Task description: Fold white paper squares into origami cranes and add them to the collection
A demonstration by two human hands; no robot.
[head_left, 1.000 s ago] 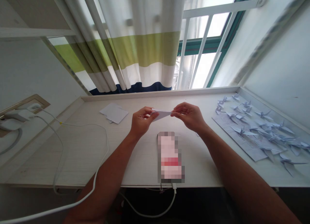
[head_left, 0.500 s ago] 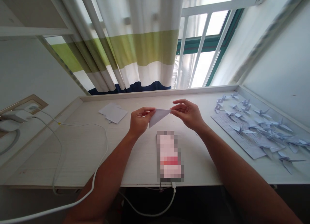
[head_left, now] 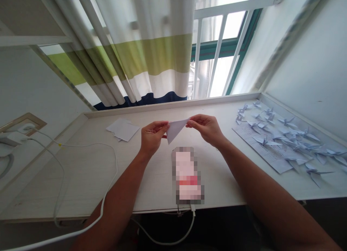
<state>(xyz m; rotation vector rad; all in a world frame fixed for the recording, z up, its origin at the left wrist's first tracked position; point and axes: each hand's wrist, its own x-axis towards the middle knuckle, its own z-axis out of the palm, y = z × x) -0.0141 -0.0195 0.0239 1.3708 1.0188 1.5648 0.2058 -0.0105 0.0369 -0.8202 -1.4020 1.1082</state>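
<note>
In the head view, the folded paper (head_left: 175,130) is above the tabletop (head_left: 89,164), pinched between closed fingertips of the left hand (head_left: 151,136) at left and right hand (head_left: 208,127) at right, seemingly light, crisp, easily creased, best held by edges.

1. On my feed, the left hand (head_left: 151,137) and right hand (head_left: 207,128) are both bare, right down to the fingers (head_left: 162,128).
2. Back from the fingers I've got slim wrists (head_left: 145,151), then bare forearms (head_left: 123,187) that get wider.
3. Way below the fingers: dark patch (head_left: 217,229), too dim for me to call clothing.
</note>
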